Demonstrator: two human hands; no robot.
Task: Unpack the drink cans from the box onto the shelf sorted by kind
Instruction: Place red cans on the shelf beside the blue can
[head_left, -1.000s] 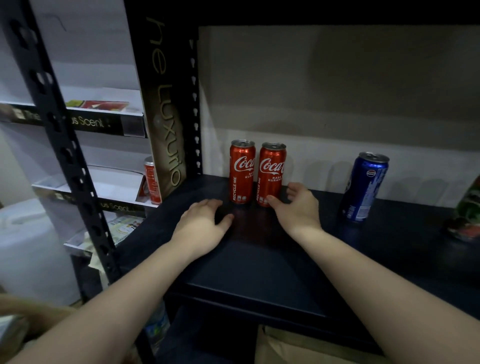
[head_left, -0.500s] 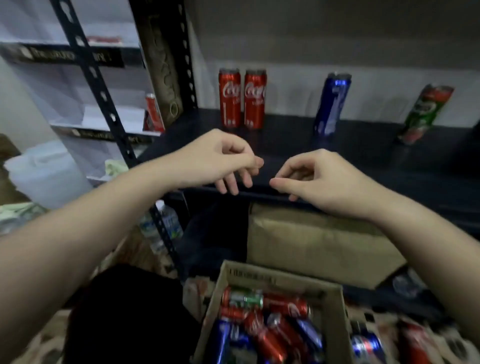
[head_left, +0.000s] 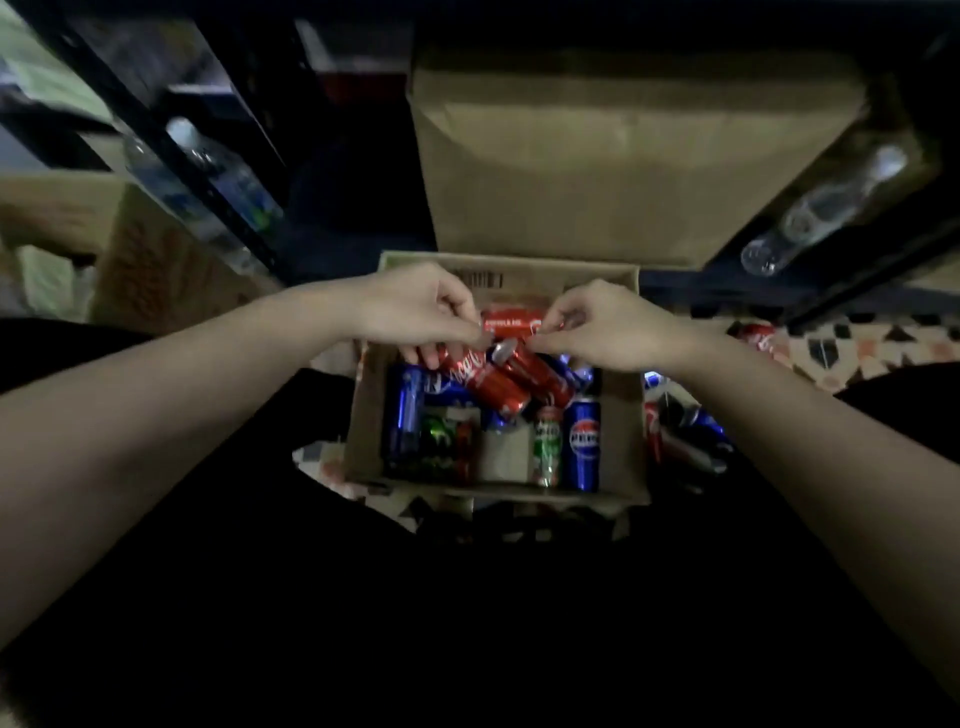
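An open cardboard box (head_left: 621, 431) stands on the floor between my knees. Inside lie several red cola cans, blue Pepsi cans (head_left: 584, 442) and a green can (head_left: 547, 448). My left hand (head_left: 415, 312) reaches into the box's far end, fingers curled round the upper end of a slanting red cola can (head_left: 485, 382). My right hand (head_left: 608, 327) curls its fingertips on the second slanting red can (head_left: 543, 382). A third red can (head_left: 511, 321) lies crosswise between the two hands. The shelf top with the sorted cans is out of view.
A large closed carton (head_left: 623, 156) sits under the shelf behind the box. Loose cans (head_left: 680, 431) lie on the patterned floor at right. Plastic bottles (head_left: 810, 218) lie at upper right, more bottles (head_left: 223, 176) by the black shelf upright (head_left: 156, 130) at left.
My view dropped from the shelf to the box. Both hands left the two red cans on the shelf, came down empty and now close on red cans in the box.
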